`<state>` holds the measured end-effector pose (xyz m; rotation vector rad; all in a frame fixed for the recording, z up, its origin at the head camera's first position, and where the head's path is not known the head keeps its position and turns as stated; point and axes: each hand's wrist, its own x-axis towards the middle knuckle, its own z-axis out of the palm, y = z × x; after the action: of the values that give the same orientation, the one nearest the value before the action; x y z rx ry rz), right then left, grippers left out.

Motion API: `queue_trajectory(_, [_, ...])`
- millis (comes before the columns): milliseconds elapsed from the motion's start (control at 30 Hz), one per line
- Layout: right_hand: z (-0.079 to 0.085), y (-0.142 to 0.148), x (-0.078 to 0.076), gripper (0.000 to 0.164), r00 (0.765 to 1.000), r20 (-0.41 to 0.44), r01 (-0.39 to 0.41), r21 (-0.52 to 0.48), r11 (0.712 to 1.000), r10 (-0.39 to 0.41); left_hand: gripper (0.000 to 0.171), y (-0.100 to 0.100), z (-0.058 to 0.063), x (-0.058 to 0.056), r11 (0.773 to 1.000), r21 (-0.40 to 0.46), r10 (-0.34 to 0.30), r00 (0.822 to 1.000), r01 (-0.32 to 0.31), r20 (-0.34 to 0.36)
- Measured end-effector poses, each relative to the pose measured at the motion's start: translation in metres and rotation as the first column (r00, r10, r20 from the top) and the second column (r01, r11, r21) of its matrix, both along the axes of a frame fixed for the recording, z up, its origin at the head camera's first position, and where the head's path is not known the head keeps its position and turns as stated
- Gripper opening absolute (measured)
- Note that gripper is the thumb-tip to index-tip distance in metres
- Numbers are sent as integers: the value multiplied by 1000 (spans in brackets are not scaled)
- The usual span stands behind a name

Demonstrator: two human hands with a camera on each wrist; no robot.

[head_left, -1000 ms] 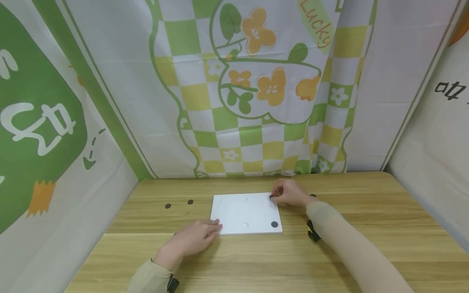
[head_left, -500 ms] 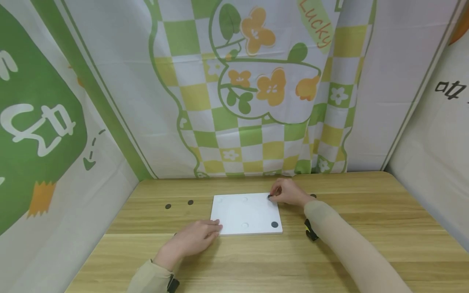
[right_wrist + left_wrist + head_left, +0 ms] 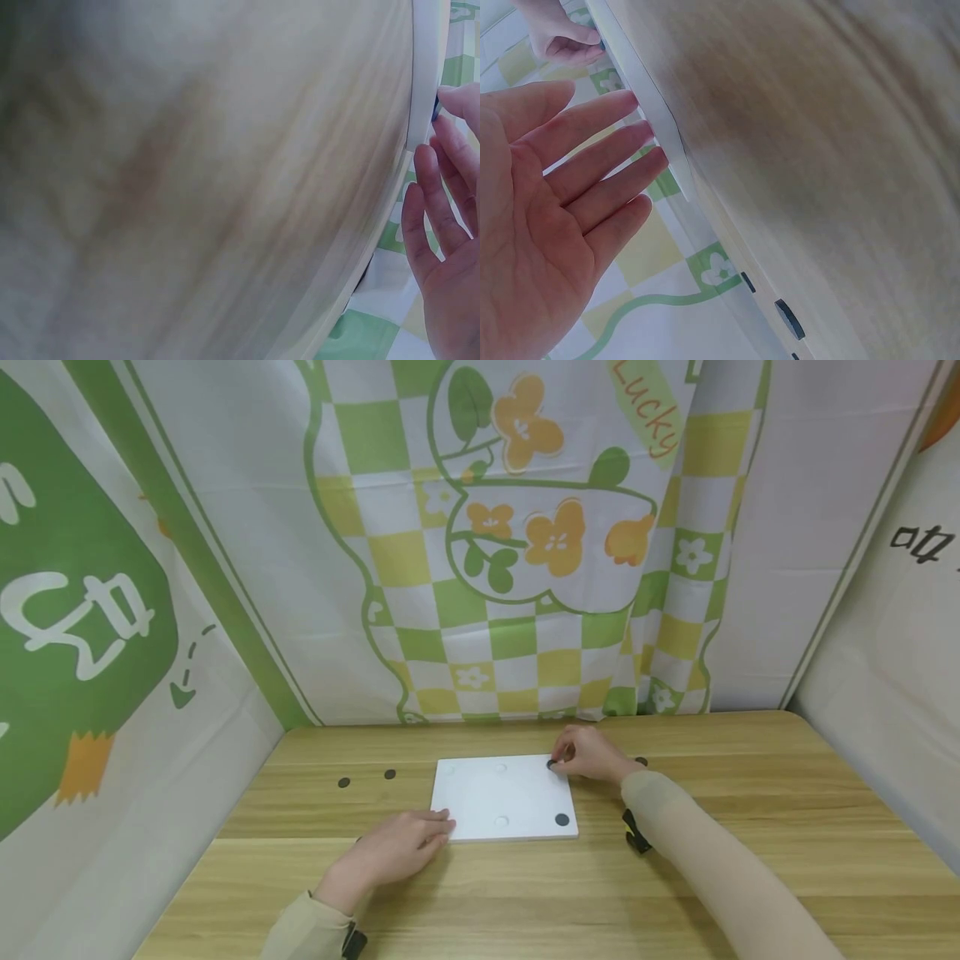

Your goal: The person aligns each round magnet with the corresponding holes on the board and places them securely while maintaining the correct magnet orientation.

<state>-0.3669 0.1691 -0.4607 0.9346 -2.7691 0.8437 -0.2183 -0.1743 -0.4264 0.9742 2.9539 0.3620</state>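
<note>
A white rectangular board (image 3: pixel 480 795) with several round marks lies on the table, a black disc (image 3: pixel 562 820) at its near right corner. My right hand (image 3: pixel 594 753) pinches another small black disc (image 3: pixel 552 764) between thumb and finger at the far right corner. In the right wrist view that disc is mostly hidden by the fingertips. My left hand (image 3: pixel 397 847) rests its fingertips on the board's near left corner. The left wrist view has this hand's fingers (image 3: pixel 604 161) extended, with nothing held.
Left of the board lie black discs (image 3: pixel 344 782) on the wooden table (image 3: pixel 510 902), one partly hidden behind the left hand. Another disc (image 3: pixel 641 762) sits by the right wrist. A patterned curtain (image 3: pixel 495 643) hangs along the table's back edge.
My right hand has shifted slightly left with the pinched disc at the board's far right corner, then stayed nearly still. The left hand has not moved.
</note>
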Motion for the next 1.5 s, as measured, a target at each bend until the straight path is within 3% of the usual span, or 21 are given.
queue_trajectory(433, [5, -1, 3, 10, 995, 85, 46, -11, 999, -45, 32, 0, -1, -1, 1000, 0, 0, 1000, 0, -2])
queue_trajectory(1500, [6, 0, 5, 7, 998, 62, 12, -13, 1000, -11, 32, 0, -1, -1, 1000, -6, -12, 1000, 12, 3])
